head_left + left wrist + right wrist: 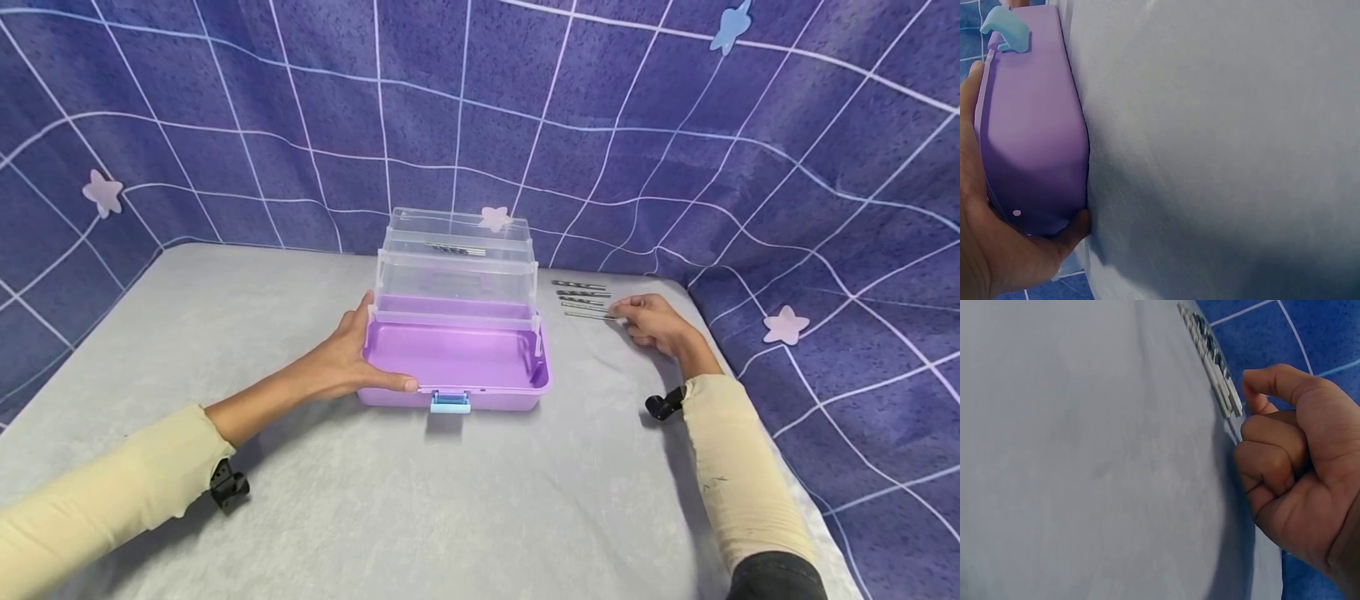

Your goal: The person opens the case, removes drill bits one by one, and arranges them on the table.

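A purple storage box [450,398] with a blue latch [450,403] stands with its clear tiered trays [459,271] raised. My left hand [348,354] grips its left end, the thumb along the front rim; the left wrist view shows this hand [1013,247] around the purple end. Several drill bits [456,248] lie in an upper tray. To the right of the box, more drill bits [581,293] lie in a row. My right hand [652,323] pinches the end of the nearest thin drill bit [588,316]; in the right wrist view its fingers [1266,459] are curled.
A grey cloth [480,500] covers the table. Behind it and along the right side hangs a blue curtain [300,100] with a white grid and stars. Black wrist cameras [227,486] sit at both cream sleeves.
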### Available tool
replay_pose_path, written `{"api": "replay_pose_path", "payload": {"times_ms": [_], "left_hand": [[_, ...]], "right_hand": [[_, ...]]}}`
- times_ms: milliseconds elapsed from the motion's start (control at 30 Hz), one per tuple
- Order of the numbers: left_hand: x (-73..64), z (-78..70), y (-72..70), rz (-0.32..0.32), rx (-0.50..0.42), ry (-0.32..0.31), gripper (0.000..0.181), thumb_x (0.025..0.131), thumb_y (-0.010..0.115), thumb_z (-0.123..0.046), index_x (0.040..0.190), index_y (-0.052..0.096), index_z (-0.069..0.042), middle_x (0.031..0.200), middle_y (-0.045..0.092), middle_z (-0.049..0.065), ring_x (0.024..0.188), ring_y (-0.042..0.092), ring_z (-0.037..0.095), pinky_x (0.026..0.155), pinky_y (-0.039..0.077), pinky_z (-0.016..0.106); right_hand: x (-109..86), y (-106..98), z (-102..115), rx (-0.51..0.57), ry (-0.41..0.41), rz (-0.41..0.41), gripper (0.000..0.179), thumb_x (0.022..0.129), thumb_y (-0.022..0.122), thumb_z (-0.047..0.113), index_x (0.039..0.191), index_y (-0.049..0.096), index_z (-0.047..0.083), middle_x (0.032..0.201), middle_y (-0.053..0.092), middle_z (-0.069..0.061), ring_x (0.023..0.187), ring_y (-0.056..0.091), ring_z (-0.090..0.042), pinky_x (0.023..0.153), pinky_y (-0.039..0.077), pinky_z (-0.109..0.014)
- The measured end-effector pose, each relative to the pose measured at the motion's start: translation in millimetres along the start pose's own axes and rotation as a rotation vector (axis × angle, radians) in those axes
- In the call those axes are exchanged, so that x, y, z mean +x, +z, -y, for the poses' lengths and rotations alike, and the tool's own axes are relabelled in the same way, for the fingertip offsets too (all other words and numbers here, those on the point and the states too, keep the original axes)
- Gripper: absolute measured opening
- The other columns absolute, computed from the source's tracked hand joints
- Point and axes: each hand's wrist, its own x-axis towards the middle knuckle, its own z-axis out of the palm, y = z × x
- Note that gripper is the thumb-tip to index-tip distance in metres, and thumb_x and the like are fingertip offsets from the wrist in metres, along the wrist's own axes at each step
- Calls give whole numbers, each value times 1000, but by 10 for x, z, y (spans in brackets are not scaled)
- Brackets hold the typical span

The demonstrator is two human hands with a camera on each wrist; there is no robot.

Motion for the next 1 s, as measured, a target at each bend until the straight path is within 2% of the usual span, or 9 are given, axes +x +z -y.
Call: {"api": "replay_pose_path", "payload": {"times_ms": [133,267,433,533,633,733,867,933,1000], "left_hand": [[-6,-5,2,1,20,-6,172,71,101,-70,179,-25,-25,180,19,31,160,41,53,131,32,78],[-3,-11,2,0,19,-6,172,71,102,-69,179,-24,-25,179,20,31,159,42,53,130,32,79],[7,-6,10,-2,7,-2,172,71,102,-67,179,-24,-25,180,20,31,159,42,52,131,32,79],[11,-3,11,-1,7,1,172,71,102,-67,179,-24,-26,179,20,31,159,42,52,130,32,79],[11,-3,7,-2,8,1,171,71,102,-67,179,-24,-26,179,21,30,158,42,51,130,33,79],[13,-4,5,-2,5,4,172,71,103,-67,179,-24,-26,179,21,31,158,42,52,130,32,79],[16,0,8,0,-6,7,172,71,104,-65,179,-24,-26,179,20,32,158,42,53,130,32,80],[15,4,12,0,-10,9,171,71,104,-64,180,-24,-26,179,20,32,158,42,53,130,32,80],[13,9,15,0,-10,9,171,71,104,-64,180,-23,-26,179,19,32,158,42,53,130,32,80]], "right_hand": [[15,55,89,16,-27,-1,10,114,61,14,114,68,6,65,50,14,43,30,1,41,26,-19],[25,100,182,-11,-47,10,15,114,62,14,119,66,0,69,52,13,44,30,1,42,27,-20],[23,162,297,-49,-67,26,23,115,59,14,125,64,-6,66,44,15,45,30,0,43,27,-20],[18,204,371,-63,-78,32,25,114,59,14,123,64,-8,60,36,15,44,29,0,44,26,-20],[17,242,448,-74,-95,28,27,114,60,14,122,65,-10,65,46,12,45,30,0,45,27,-21],[15,284,532,-93,-113,20,31,114,60,16,126,65,-12,86,62,8,47,32,0,46,27,-20],[17,359,650,-110,-136,26,36,113,59,15,133,63,-15,110,69,0,47,32,0,46,27,-20],[21,404,705,-109,-148,32,35,113,59,14,132,64,-15,106,71,1,47,31,0,46,26,-20],[27,450,760,-108,-168,46,34,113,59,14,132,64,-15,94,71,3,46,32,1,45,26,-20]]}}
